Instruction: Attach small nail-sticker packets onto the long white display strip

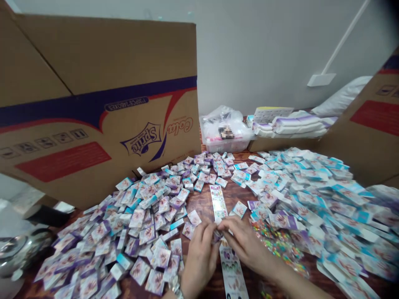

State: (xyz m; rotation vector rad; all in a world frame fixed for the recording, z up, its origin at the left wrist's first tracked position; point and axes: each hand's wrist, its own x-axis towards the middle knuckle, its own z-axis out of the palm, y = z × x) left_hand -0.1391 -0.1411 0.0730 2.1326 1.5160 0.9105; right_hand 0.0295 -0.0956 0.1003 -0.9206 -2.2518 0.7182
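Observation:
My left hand [199, 253] and my right hand [246, 245] meet at the middle of the wooden table [202, 203], fingers pinched together on a small purple-and-white packet [216, 235]. A long white sticker strip [218, 202] lies just beyond my fingertips, and another strip [232, 270] lies under my wrists. A heap of small purple packets [137, 232] spreads to the left. A heap of teal-edged flat packets [314, 199] spreads to the right. Colourful glittery sheets [277, 241] lie beside my right hand.
A big cardboard panel printed "Sprite Cola" [93, 108] stands at the back left. Another cardboard panel [364, 124] leans at the right. A clear plastic tub with a bag [226, 133] and a stack of white-purple sheets [296, 124] sit at the back. A metal pot [15, 253] is at the left edge.

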